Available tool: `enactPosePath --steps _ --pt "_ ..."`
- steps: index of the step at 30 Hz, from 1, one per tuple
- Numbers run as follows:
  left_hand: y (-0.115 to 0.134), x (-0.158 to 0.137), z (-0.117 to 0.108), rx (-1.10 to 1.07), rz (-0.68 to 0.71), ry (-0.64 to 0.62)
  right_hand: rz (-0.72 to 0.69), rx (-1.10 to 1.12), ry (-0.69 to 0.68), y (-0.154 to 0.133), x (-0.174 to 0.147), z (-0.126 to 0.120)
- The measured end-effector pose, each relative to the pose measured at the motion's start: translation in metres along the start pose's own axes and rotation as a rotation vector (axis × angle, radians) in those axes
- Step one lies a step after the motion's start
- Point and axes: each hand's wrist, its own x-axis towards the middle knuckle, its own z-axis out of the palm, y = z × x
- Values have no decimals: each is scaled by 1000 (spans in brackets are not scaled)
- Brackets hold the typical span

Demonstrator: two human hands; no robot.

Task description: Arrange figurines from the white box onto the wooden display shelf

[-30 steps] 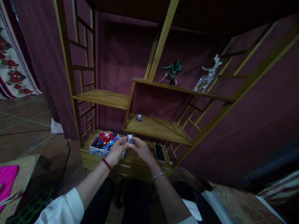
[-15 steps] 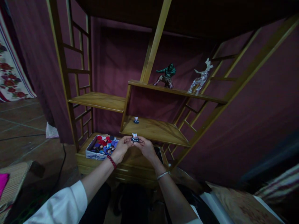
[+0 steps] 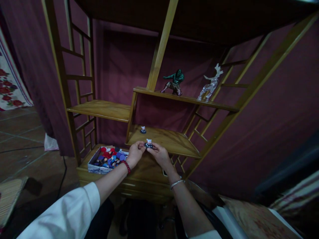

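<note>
A small figurine (image 3: 149, 143) with a white top and a dark round base is pinched between both hands, just in front of the low shelf (image 3: 169, 141). My left hand (image 3: 136, 154), with a red bead bracelet at the wrist, grips its base from the left. My right hand (image 3: 160, 155), wearing a pale bracelet, closes on the base from the right. A similar second figurine (image 3: 143, 129) stands upright near that shelf's left end. Beside my left forearm sits an open box (image 3: 97, 168) holding several red, purple and blue figurines.
A figure in a green hooded top (image 3: 175, 81) and a clear deer ornament (image 3: 209, 85) stand on the shelf above. A bare wooden shelf (image 3: 102, 109) is at the left. A lattice side and slanted post (image 3: 219, 132) bound the right. A dark cable (image 3: 64, 176) runs over the floor.
Both hands have moved slightly right and up with the held figurine, closer over the low shelf. The view has shifted a little. The second figurine stays in its place.
</note>
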Motion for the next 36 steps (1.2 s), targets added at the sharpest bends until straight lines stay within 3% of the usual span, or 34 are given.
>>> enactPosePath --steps 6,15,23,31,36 --pt "-2 11 5 343 122 -56 -42 -118 52 1 10 -12" --pt "14 10 10 695 262 -151 -74 -321 60 17 24 -26" --pt "8 20 12 769 334 -245 -53 -423 85 25 33 -37" --pt "7 35 14 765 299 -382 20 -390 128 27 41 -41" --pt "10 42 17 786 258 -404 55 -384 120 26 48 -44"
